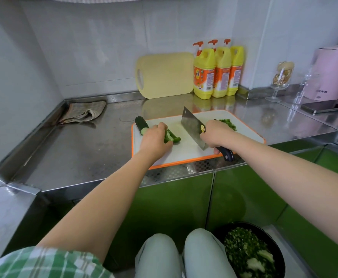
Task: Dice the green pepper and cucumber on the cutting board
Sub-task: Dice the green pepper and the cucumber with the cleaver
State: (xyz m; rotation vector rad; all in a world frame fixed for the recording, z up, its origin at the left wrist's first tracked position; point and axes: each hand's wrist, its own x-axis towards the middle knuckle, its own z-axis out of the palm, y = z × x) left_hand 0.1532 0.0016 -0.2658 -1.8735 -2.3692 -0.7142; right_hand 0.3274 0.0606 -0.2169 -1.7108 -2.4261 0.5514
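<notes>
A white cutting board with an orange rim (186,160) lies on the steel counter. My left hand (155,138) grips strips of green pepper (172,137) on the board's left half. A piece of dark cucumber (141,124) lies at the board's far left corner, just beyond my left hand. My right hand (217,135) grips the black handle of a cleaver (193,127), whose blade stands on the board to the right of the pepper. A pile of diced green pieces (229,123) sits behind my right hand, partly hidden.
A yellow cutting board (165,75) leans on the back wall beside three yellow detergent bottles (217,73). A folded cloth (84,113) lies at the left. A glass (280,81), a pink appliance (332,73) and a phone (324,107) stand right. A black bin of green scraps (250,251) sits below.
</notes>
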